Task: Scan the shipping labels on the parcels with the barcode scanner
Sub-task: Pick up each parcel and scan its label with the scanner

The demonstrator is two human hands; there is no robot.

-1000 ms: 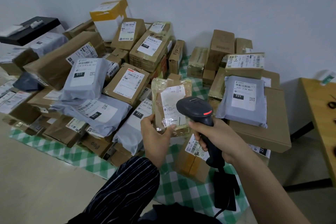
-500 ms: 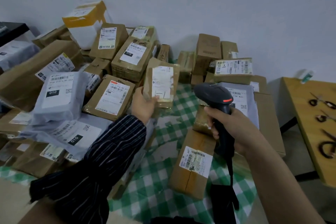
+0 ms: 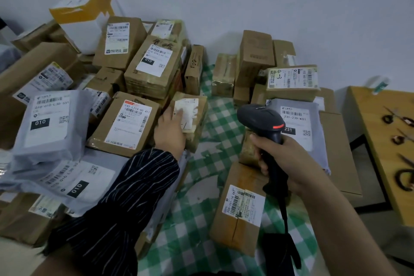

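Head view: the barcode scanner is upright in the right hand, whose fingers are wrapped round its black handle; its head points away, over the gap between the two heaps of parcels. It looks like light, stiff plastic, best held by that handle with a finger free for the trigger; its cable hangs down and may snag on box corners.

To the left, the left hand lies on the near edge of a small taped parcel at the foot of the left heap; one fingertip reaches its white label. Motion blur leaves it unclear whether the fingers curl round the edge or merely press. The parcel seems light, and its glossy tape probably slippery; taking it by the side edges would keep the label bare.

Around it are brown boxes and soft grey bags, which would sag if lifted by a corner; a long box lies just beside the cable; all sit on a green checked cloth. A wooden table with scissors stands at the right.

The scanner's window and trigger are hidden; the small label's print is unreadable; several boxes show no label from here; the cable runs out at the bottom edge.
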